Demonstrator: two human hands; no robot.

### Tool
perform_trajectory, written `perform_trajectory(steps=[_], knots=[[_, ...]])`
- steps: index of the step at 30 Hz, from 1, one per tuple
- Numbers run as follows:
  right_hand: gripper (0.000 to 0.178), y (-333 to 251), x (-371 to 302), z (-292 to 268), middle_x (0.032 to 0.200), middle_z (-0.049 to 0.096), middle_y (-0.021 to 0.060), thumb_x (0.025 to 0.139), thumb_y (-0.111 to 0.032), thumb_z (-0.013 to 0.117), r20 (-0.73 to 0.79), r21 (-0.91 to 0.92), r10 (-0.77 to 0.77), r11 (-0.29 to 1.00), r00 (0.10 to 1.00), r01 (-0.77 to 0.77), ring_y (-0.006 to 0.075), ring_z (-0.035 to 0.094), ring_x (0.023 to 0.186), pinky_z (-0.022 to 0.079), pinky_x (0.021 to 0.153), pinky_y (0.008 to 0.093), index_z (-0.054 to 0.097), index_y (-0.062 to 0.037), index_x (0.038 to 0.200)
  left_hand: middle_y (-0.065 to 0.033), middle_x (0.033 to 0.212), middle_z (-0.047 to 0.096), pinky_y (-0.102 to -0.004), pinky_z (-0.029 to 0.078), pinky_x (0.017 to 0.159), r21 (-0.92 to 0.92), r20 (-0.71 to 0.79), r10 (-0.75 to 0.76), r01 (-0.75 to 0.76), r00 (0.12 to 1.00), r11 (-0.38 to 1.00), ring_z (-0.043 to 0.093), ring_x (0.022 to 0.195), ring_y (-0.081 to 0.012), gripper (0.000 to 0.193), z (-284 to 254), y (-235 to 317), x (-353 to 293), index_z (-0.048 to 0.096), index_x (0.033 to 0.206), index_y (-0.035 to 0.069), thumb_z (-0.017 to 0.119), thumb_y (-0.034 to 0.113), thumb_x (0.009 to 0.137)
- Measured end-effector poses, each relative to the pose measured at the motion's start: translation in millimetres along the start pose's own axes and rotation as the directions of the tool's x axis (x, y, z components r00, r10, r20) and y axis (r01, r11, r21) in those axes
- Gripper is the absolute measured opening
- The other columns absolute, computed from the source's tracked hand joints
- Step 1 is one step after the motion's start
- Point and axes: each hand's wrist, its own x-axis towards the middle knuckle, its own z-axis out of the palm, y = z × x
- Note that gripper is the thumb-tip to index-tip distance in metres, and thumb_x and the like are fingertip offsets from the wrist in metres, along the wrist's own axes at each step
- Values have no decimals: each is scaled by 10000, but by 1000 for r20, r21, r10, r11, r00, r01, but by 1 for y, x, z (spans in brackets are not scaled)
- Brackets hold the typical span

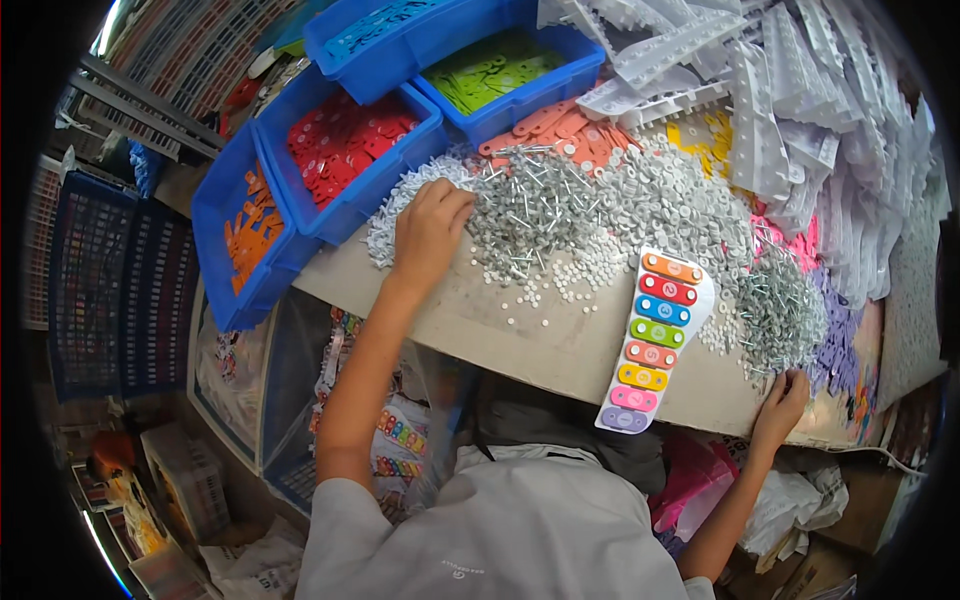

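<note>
Cannot see inside the left hand [430, 228], bent-fingered at the border of a heap of small white pieces [385, 230] and a heap of silvery pins [535, 200]; cannot tell if pinching anything. Cannot tell for the right hand [783, 408] either: curled, with thumb near forefinger, at the front edge of the table [560, 340], just beside a second pin heap [775, 320]. Note white translucent mouldings [760, 120], thin and ridged, cut off at the upper rim. Note also whitish washers [670, 200], round, loosely piled. Find the toy xylophone [655, 353], a tapered white board with eight rounded coloured bars, between the hands, apart from both, nearer the right.
</note>
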Motion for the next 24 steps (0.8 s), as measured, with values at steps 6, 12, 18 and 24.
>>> perform_trajectory(steps=[6,12,18,24], knots=[[166,8,-2,3,872,564,128,1038,-124,567,-29,158,46,987,999,-41,249,548,801,469,772,358,541,30,984,-113,899,629,-417,506,746,39,1,66,-66,998,997,634,854,-311,119,-11,4,2,644,933,18,725,65,860],[176,-6,-13,-9,770,461,-35,1064,-188,555,63,580,303,764,951,-282,72,429,668,367,589,254,543,-59,945,-54,835,668,-284,500,655,-315,71,-331,336,941,888,634,710,-143,78,-27,28,-14,645,904,28,718,39,879],[151,-138,-27,-34,666,417,-79,994,-201,622,637,703,22,393,770,-593,21,355,557,247,487,210,549,-110,898,-32,859,716,-214,491,622,-706,623,-239,667,745,239,644,736,-66,127,-29,115,-56,721,1034,22,738,63,916],[167,-175,-41,-28,650,427,-93,1001,-173,613,779,626,-173,279,603,-728,-1,326,534,217,481,211,545,-58,902,-78,903,750,-214,507,594,-565,825,32,825,564,21,669,738,-84,136,4,162,-83,708,1067,-19,704,42,945]])
